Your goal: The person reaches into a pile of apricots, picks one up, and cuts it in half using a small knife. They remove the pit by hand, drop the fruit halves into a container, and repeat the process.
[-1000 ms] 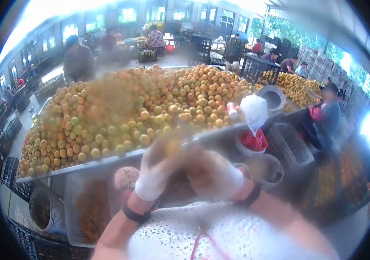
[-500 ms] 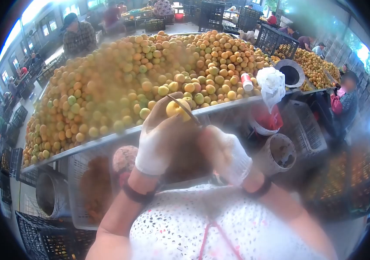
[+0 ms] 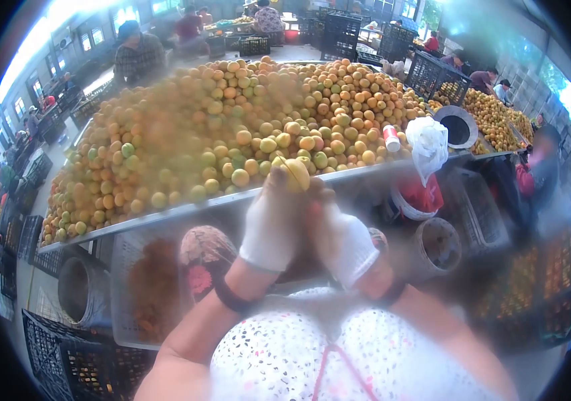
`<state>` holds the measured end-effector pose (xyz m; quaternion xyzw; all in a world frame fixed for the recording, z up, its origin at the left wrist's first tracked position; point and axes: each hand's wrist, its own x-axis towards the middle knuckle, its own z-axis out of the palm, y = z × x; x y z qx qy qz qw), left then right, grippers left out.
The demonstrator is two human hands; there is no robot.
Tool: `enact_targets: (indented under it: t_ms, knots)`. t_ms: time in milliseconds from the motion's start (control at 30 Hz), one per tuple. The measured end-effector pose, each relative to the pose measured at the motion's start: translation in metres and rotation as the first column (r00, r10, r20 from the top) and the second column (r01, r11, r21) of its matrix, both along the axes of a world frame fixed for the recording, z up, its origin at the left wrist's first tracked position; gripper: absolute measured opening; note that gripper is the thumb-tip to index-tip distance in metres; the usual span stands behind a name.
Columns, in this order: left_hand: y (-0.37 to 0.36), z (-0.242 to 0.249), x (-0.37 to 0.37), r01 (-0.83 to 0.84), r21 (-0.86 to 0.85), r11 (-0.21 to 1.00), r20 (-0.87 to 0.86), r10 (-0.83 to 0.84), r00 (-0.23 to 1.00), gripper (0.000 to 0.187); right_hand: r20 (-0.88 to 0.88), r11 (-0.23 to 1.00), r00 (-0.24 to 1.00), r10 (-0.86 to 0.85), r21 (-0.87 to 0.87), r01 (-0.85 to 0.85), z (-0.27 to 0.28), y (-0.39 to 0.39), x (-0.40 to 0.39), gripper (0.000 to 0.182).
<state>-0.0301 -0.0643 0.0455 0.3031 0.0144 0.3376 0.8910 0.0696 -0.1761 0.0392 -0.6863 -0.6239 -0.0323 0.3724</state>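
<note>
My left hand, in a white glove, is closed around a yellow apricot just in front of the metal table edge. A thin dark line runs across the top of the fruit, where the blade of a slim knife lay a moment earlier. My right hand, also gloved, is closed close against the left one, its fingers right at the apricot's lower side; the knife's handle is hidden in that fist. Beyond both hands a large heap of apricots covers the table.
On the table's right part are a red-and-white bottle, a white plastic bag and a round dark-centred container. Below stand buckets and crates. A person sits at right; another stands across the heap.
My hands have drawn together and the apricot has shifted slightly right and down. The blade that stretched between the fruit and my right hand now shows only as a line across the fruit.
</note>
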Motion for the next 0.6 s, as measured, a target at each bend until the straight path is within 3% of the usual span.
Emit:
enact_targets:
  t_ms: [33,67,100,167,200,267,333,367,400,500,533,600]
  knots:
    - [-0.002,-0.001,-0.001,0.051,-0.05,0.997,-0.03,-0.052,0.998,0.038,0.083,1.0,0.996,-0.018,0.012,0.018,0.002,0.0,-0.002,0.022]
    - [0.0,-0.009,0.001,-0.047,0.01,0.999,-0.108,0.048,0.993,0.038,0.085,1.0,0.996,-0.017,0.015,0.016,0.001,0.0,-0.002,0.022]
    - [0.0,-0.008,0.0,-0.047,0.011,0.999,-0.107,0.048,0.993,0.038,0.047,1.0,0.999,-0.019,0.006,0.019,-0.002,0.0,-0.002,0.021]
    - [0.0,-0.006,-0.003,-0.148,0.223,0.963,-0.225,0.199,0.954,0.054,0.013,1.0,1.0,-0.023,-0.001,0.023,-0.001,-0.002,-0.003,0.02]
    - [0.001,-0.005,-0.003,-0.149,0.228,0.962,-0.22,0.2,0.955,0.054,-0.055,1.0,0.998,-0.011,-0.014,0.01,0.003,-0.004,-0.005,0.02]
    - [0.005,-0.005,-0.004,-0.248,0.431,0.868,-0.177,0.35,0.92,0.051,-0.115,1.0,0.993,0.006,-0.011,-0.007,0.001,-0.004,-0.007,0.019]
    - [0.015,-0.028,0.004,-0.25,0.453,0.856,-0.135,0.343,0.93,0.049,0.068,0.997,0.996,-0.066,-0.035,0.068,-0.015,0.001,-0.006,0.018]
    - [0.02,-0.039,0.006,-0.248,0.467,0.849,-0.104,0.331,0.938,0.048,0.078,0.998,0.995,-0.06,-0.023,0.062,-0.013,0.003,-0.007,0.018]
    - [0.004,-0.018,0.003,-0.244,0.203,0.948,-0.179,0.28,0.943,0.049,0.074,0.998,0.996,-0.055,-0.016,0.057,-0.01,0.004,-0.008,0.018]
    - [0.003,-0.016,0.001,-0.25,0.216,0.944,-0.243,0.3,0.923,0.049,0.063,0.998,0.997,-0.04,0.05,0.037,-0.005,0.003,-0.009,0.019]
    - [0.002,-0.016,0.001,-0.251,0.226,0.941,-0.233,0.302,0.924,0.049,-0.045,0.999,0.998,-0.039,0.036,0.041,-0.005,0.002,-0.008,0.02]
    - [0.002,-0.015,0.001,-0.251,0.487,0.836,-0.163,0.37,0.915,0.052,-0.164,0.999,0.986,-0.042,0.015,0.045,-0.004,0.001,-0.008,0.022]
